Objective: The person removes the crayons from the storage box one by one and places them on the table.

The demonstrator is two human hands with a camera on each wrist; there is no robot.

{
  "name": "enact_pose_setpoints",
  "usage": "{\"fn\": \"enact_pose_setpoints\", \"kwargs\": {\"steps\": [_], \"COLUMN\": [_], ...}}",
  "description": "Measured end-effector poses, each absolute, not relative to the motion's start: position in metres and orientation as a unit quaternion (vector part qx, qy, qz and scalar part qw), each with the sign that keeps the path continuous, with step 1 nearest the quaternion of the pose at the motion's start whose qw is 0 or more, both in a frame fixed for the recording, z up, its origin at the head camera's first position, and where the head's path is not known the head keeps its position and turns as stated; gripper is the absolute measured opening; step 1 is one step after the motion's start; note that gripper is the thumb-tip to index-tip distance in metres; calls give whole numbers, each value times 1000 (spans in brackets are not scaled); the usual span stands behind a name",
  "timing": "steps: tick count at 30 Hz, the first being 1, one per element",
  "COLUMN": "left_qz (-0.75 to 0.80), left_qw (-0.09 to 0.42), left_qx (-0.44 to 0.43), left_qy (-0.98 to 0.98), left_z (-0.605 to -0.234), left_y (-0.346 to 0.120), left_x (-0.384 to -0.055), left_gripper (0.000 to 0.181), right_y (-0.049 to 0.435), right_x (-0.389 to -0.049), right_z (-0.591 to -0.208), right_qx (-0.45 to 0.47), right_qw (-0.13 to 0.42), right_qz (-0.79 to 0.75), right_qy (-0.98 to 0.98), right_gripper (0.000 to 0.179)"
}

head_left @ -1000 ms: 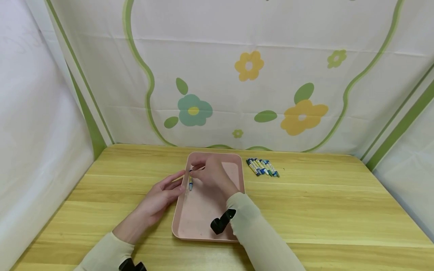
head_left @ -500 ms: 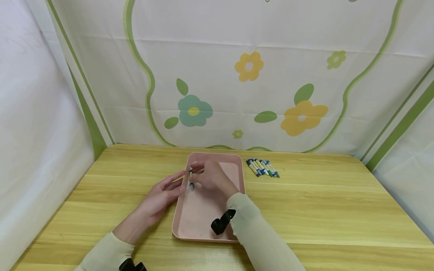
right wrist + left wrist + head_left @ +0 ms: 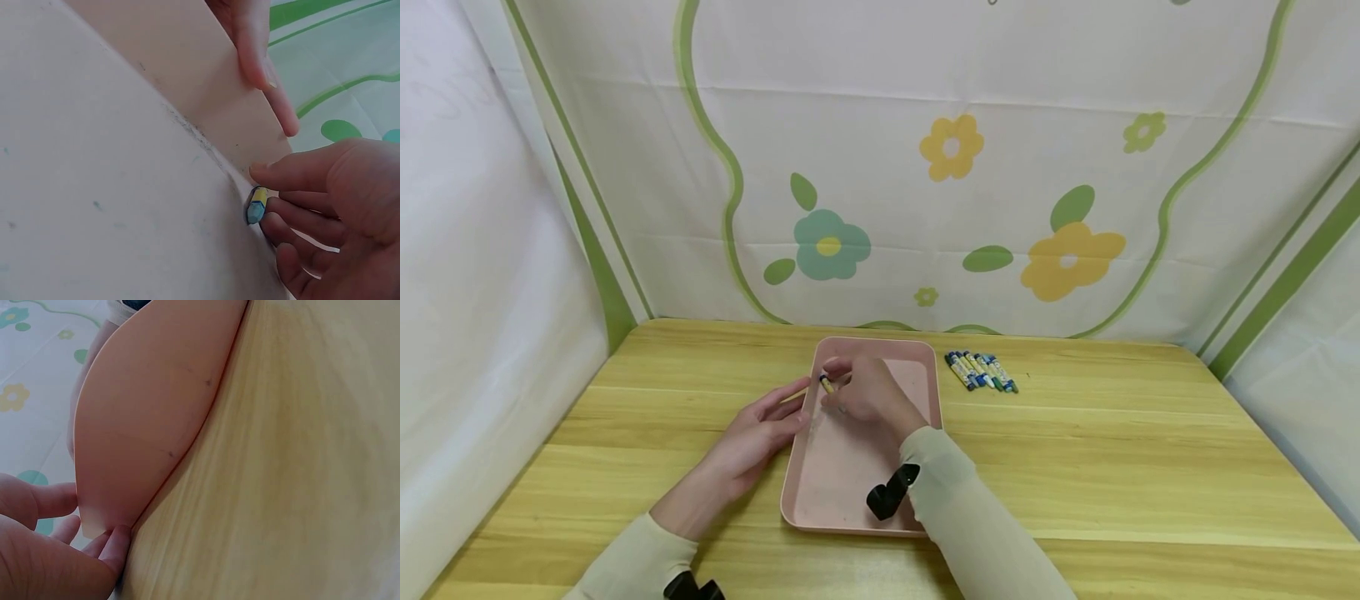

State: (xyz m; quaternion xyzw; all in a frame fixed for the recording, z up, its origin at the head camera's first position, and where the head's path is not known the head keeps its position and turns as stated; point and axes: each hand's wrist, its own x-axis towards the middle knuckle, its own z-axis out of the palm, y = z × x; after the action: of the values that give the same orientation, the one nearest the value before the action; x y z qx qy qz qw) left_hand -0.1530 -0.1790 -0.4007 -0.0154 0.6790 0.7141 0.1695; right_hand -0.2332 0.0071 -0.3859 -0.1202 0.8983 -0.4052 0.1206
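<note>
A short crayon [image 3: 827, 383] with a yellow wrapper and a light blue end is inside the pink tray [image 3: 842, 500], by its left wall. My right hand [image 3: 868, 387] pinches it between thumb and fingers; in the head view the hand hides its near end. That blue end of the crayon [image 3: 256, 209] faces the camera in the right wrist view. My left hand [image 3: 760, 433] touches the tray's left side with its fingers fairly straight. Fingertips [image 3: 115, 547] rest low on the outer wall in the left wrist view.
Right of the tray, several crayons [image 3: 981, 371] lie side by side on the wooden table [image 3: 1112, 467]. A flowered white cloth [image 3: 880, 167] hangs behind the table. Small colour smudges mark the tray's floor.
The crayon has turned from lying along the left wall to a slant, its blue end swinging behind my right hand. My left hand and the tray have stayed put.
</note>
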Motion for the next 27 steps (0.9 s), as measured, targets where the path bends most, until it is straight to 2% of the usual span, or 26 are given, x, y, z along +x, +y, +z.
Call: {"fn": "enact_pose_setpoints", "kwargs": {"steps": [6, 27], "left_qz": [716, 717], "left_qw": [169, 167], "left_qx": [-14, -14], "left_qy": [677, 676], "left_z": [-401, -401], "left_y": [-179, -179], "left_x": [-153, -153], "left_gripper": [61, 60], "right_y": [6, 9], "right_x": [-233, -230], "right_z": [-387, -387], "right_qx": [-116, -102], "right_qw": [108, 72], "right_qz": [-377, -376], "right_qy": [912, 918], "right_gripper": [26, 19]}}
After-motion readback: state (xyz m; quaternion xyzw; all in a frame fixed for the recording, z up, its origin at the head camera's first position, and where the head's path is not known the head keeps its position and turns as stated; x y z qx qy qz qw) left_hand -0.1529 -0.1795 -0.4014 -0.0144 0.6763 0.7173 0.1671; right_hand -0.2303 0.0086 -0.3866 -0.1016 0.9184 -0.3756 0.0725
